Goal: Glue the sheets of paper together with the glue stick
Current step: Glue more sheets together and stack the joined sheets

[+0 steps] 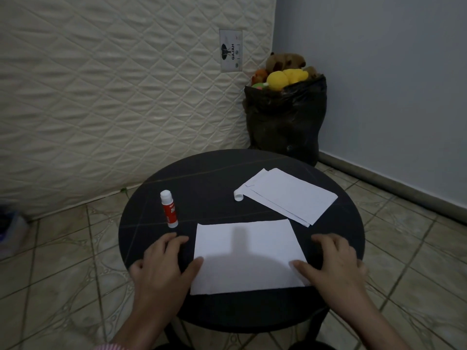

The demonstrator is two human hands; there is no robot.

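Observation:
A white sheet of paper (246, 256) lies flat at the near side of the round black table (202, 178). My left hand (161, 266) rests on the table at the sheet's left edge, thumb touching the paper. My right hand (333, 263) rests at the sheet's right edge, thumb on the paper. Both hands have relaxed fingers and hold nothing. A red and white glue stick (168, 209) with its white cap on stands upright just beyond my left hand. A stack of white sheets (290, 195) lies at the far right, one corner curled up.
A quilted mattress (113, 97) leans against the wall behind the table. A black bag (285, 122) full of plush toys stands in the corner beyond the table. Tiled floor surrounds the table.

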